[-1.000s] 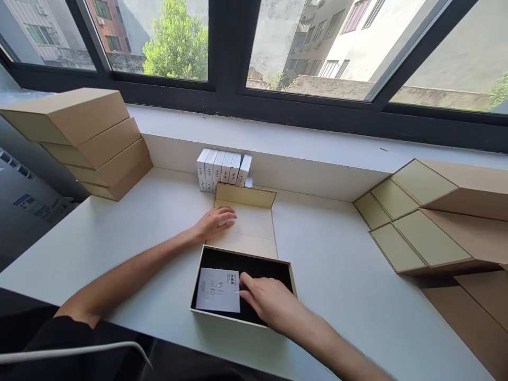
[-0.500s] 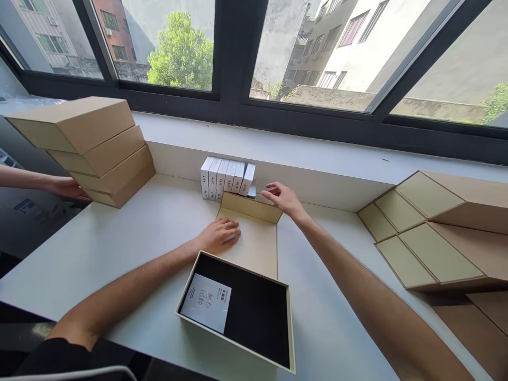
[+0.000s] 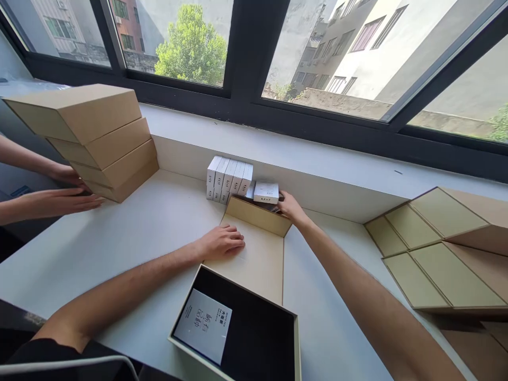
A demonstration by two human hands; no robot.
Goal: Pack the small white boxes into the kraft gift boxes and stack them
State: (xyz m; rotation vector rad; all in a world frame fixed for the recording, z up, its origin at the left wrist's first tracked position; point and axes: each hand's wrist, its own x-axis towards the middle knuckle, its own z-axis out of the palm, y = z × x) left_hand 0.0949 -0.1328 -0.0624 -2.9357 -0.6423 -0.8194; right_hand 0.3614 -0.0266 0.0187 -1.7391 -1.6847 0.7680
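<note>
My left hand point(image 3: 222, 241) lies with its fingers fairly flat on the cream inner face of an opened box lid point(image 3: 260, 275). Behind the lid's raised flap point(image 3: 257, 216), my right hand point(image 3: 291, 207) grips the right end of a small white box point(image 3: 266, 192), which is tipped over on its side. Left of that box, several matching white boxes point(image 3: 229, 180) stand in a tight stacked row. Nearer to me is the large open box point(image 3: 297, 349) with a black interior; one flat white box point(image 3: 204, 324) with printed characters sits in its left part.
A stack of brown boxes point(image 3: 115, 137) stands at the left, with another person's two hands point(image 3: 59, 203) at its base. More boxes point(image 3: 436, 248) are piled at the right. A white ledge point(image 3: 317, 159) and dark window frame run along the back.
My right hand has come down onto the rightmost white box, which has tipped right, away from the row. My left hand stays on the lid. The other person's second hand has appeared.
</note>
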